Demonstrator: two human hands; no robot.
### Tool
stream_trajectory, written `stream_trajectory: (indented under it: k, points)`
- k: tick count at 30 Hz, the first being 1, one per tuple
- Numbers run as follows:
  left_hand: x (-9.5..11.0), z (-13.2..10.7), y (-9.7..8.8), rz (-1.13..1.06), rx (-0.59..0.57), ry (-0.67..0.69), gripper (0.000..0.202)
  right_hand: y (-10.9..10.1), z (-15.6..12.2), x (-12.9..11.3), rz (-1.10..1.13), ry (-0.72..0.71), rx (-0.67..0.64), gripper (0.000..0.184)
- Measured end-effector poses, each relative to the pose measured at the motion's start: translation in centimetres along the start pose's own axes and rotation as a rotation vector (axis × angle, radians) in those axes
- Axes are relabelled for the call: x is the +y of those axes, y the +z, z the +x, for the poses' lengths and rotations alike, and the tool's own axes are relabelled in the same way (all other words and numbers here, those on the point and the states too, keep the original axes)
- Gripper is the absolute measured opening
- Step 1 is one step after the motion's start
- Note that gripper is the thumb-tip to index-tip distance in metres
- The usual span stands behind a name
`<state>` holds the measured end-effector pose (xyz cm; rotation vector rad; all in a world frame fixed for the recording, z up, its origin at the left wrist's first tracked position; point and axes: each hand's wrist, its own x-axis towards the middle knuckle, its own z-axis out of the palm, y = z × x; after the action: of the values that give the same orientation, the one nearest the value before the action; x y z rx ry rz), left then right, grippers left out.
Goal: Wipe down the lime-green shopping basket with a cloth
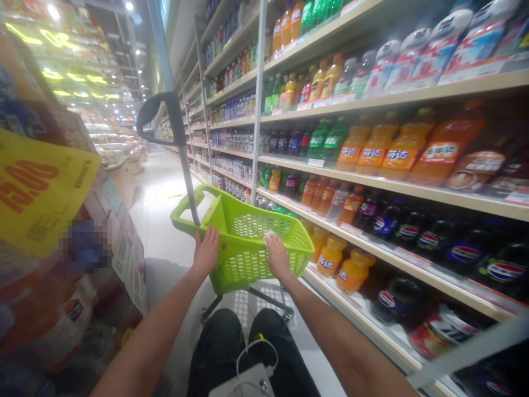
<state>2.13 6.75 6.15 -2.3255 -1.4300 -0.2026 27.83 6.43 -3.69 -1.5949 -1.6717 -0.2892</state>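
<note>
A bright green rolling shopping basket (248, 209) stands in front of my knees, its slotted walls showing nothing inside that I can make out. My left hand (208, 253) grips its near left corner, close to the foot of the grey pole. On the near rim, farther right, my right hand (279, 258) presses a small crumpled white wipe (270, 237) against the plastic. A dark loop handle (163, 118) sits on the pole, above the basket's left end. Small wheels (288, 313) show beneath the basket.
Drink shelves (372, 179) run along the right, holding many orange soda bottles (363, 146) and dark cola bottles (458, 251). Stacked boxes and a yellow price sign (39, 190) crowd the left. A pale aisle floor (159, 215) stretches ahead. A white device with a cable (252, 380) lies near my lap.
</note>
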Motion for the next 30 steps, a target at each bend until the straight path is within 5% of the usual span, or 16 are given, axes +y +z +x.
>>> stream_trajectory:
  k: [7,16,24,30]
  points:
    - [-1.5,-1.0,-0.4,0.012,0.111,-0.059,0.061,2.5,1.9,-8.7,0.216,-0.211,-0.007,0.053]
    - [-2.8,-2.3,-0.7,-0.042,0.129,-0.046,0.063,1.9,2.3,-9.4,0.221,-0.142,-0.030,0.052]
    - [-3.5,-3.2,-0.5,-0.053,0.113,-0.212,0.066,3.0,5.4,-19.3,0.307,-0.313,-0.057,0.047]
    - [-3.1,-3.3,-0.4,-0.075,0.086,-0.202,0.065,2.7,4.8,-16.2,0.270,-0.293,-0.075,0.051]
